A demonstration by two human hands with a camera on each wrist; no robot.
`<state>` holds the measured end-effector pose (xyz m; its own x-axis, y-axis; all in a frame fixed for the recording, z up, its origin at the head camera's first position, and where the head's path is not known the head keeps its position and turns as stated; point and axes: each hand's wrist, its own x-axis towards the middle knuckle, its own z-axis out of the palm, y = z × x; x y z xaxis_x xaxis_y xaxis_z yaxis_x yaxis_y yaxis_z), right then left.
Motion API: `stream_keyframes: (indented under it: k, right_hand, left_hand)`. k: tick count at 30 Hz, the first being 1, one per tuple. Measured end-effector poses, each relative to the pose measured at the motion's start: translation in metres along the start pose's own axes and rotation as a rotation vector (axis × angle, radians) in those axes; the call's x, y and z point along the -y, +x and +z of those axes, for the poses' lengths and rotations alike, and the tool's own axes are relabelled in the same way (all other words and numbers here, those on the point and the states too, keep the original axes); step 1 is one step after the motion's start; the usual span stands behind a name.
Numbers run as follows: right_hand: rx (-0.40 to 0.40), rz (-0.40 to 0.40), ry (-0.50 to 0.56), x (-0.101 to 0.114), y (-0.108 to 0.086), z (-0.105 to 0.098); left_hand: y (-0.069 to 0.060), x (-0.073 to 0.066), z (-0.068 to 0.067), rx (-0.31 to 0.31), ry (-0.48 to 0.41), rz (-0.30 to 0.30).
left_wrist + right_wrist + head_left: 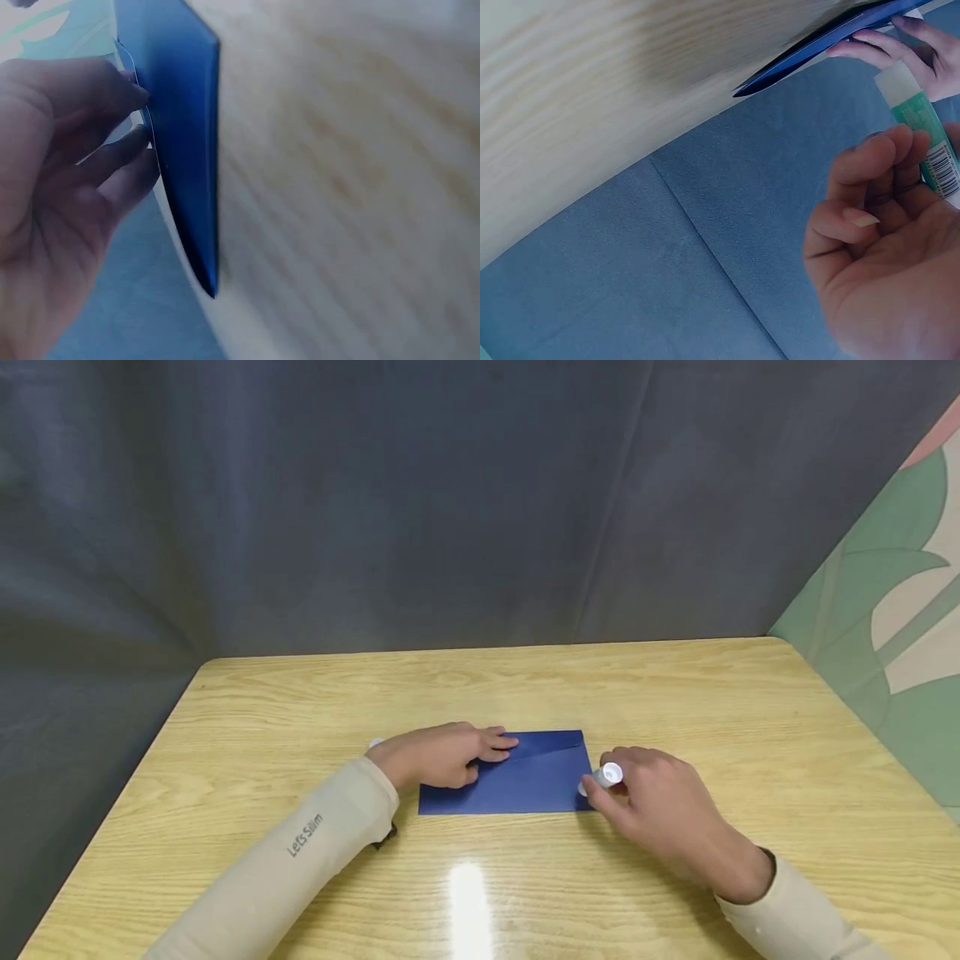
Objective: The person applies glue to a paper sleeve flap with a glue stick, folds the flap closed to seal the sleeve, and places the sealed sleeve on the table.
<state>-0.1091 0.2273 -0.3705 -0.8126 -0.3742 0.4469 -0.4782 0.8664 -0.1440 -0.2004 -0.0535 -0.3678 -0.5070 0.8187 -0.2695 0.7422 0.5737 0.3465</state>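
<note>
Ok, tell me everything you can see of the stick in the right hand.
The stick is a slim tube, plastic-looking, with whitish ends and a green label bearing a barcode. The right hand holds it tilted in its fingers near the right end of the blue envelope; whether it touches the envelope I cannot tell.

I log: blue envelope (542,787), flap side up, long edges crosswise on the wooden table (637,693); green-and-white glue stick (916,114), tilted, gripped by the right hand (663,802) at the envelope's right end.
</note>
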Motion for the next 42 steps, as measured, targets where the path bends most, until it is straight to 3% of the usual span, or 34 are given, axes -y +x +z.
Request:
stream_keyframes:
  k: [4, 7, 9, 13, 16, 19, 28, 32, 35, 39, 42]
  right_hand:
    - [-0.002, -0.001, 0.003, 0.001, 0.001, -0.002]
    - [-0.01, -0.005, 0.007, 0.002, 0.001, -0.003]
    - [-0.016, -0.011, 0.007, 0.002, 0.002, -0.003]
    - [-0.022, -0.018, 0.004, 0.001, 0.002, -0.003]
    - [-0.021, -0.009, 0.004, 0.001, 0.002, -0.004]
    - [-0.024, -0.002, 0.002, 0.001, 0.001, -0.004]
    - [-0.024, -0.002, -0.005, 0.001, 0.002, -0.003]
    - [-0.015, 0.002, -0.007, 0.001, 0.003, -0.003]
    - [-0.01, 0.005, -0.005, 0.001, 0.002, -0.002]
    - [-0.007, 0.017, 0.005, 0.002, 0.0, -0.001]
    - [-0.009, 0.014, 0.012, 0.003, 0.0, 0.0]
  left_hand:
    - [-0.006, -0.005, -0.002, -0.132, 0.198, 0.055]
    - [-0.014, -0.009, 0.0, -0.229, 0.293, 0.038]
    - [-0.02, -0.011, 0.003, -0.253, 0.316, 0.018]
    - [-0.027, -0.016, 0.008, -0.194, 0.265, -0.037]
    - [-0.027, -0.019, 0.008, -0.135, 0.214, -0.073]
    - [-0.025, -0.02, 0.008, -0.114, 0.2, -0.094]
    - [-0.022, -0.024, 0.012, -0.078, 0.23, -0.144]
    - [-0.022, -0.026, 0.012, -0.037, 0.257, -0.125]
    - [-0.024, -0.024, 0.013, -0.011, 0.16, -0.147]
    - [-0.029, -0.018, 0.014, 0.02, -0.055, -0.214]
    - [-0.03, -0.011, 0.012, 0.021, -0.144, -0.222]
